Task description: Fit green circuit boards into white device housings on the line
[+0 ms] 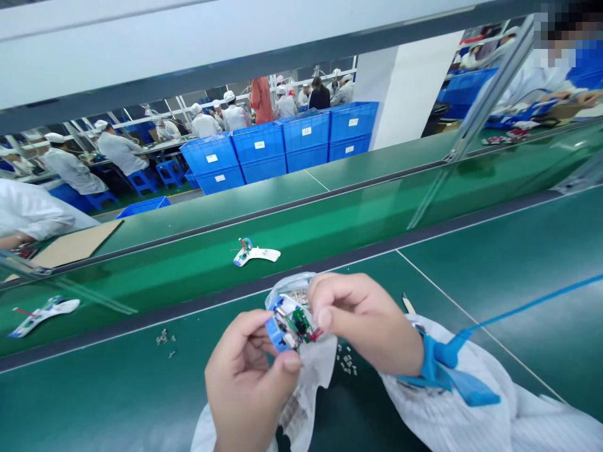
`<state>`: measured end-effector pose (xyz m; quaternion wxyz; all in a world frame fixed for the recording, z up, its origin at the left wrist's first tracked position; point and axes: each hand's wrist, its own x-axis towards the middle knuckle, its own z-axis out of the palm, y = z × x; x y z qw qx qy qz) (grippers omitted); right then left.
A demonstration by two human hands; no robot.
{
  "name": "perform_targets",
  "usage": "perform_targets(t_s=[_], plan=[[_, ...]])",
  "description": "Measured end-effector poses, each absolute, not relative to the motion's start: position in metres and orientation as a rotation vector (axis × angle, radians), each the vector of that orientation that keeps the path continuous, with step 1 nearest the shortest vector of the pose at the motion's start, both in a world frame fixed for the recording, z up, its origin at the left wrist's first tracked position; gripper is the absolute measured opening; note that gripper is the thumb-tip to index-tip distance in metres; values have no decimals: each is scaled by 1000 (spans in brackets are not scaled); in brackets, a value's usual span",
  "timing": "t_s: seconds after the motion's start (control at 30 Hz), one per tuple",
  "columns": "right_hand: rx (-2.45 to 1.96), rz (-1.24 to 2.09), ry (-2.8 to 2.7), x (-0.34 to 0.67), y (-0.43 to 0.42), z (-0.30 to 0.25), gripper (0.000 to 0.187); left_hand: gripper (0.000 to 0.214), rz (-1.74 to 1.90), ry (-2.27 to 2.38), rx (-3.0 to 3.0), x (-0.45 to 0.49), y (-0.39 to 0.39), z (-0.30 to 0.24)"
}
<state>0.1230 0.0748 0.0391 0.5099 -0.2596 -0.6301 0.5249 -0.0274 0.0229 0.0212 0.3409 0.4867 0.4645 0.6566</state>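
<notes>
The circuit-board assembly (293,321) is pinched in the left hand (247,371) — right hand (365,317) curled at its opposite end, grip unclear.

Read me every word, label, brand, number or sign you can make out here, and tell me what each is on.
No text here can be read.
White labels on the stacked blue bins: too small and blurred to read.
Green circuit board on the part in the left hand: no readable print.
</notes>
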Motion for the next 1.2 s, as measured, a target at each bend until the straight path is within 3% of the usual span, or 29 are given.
perform_targets(t_s=[0.13, 0.23, 0.4, 0.73, 1.03, 1.2], plan=[[-879, 1134, -1578, 138, 83, 33, 8, 33, 1711, 1112, 1039, -30, 27, 20], [-867, 1059, -1667, 139, 81, 30, 21, 35, 1709, 1080, 952, -28, 30, 20], [-595, 1077, -1792, 124, 69, 31, 15, 39, 1735, 1020, 852, -24, 34, 19], [-445, 1288, -1523, 113, 72, 23, 32, 33, 1706, 1038, 861, -23, 33, 18], [-518, 752, -1992, 122, 74, 59, 20, 32, 1627, 1196, 1201, -20, 18, 21], [-511, 627, -2107, 122, 72, 64, 21, 33, 1614, 1207, 1253, -20, 16, 21]])
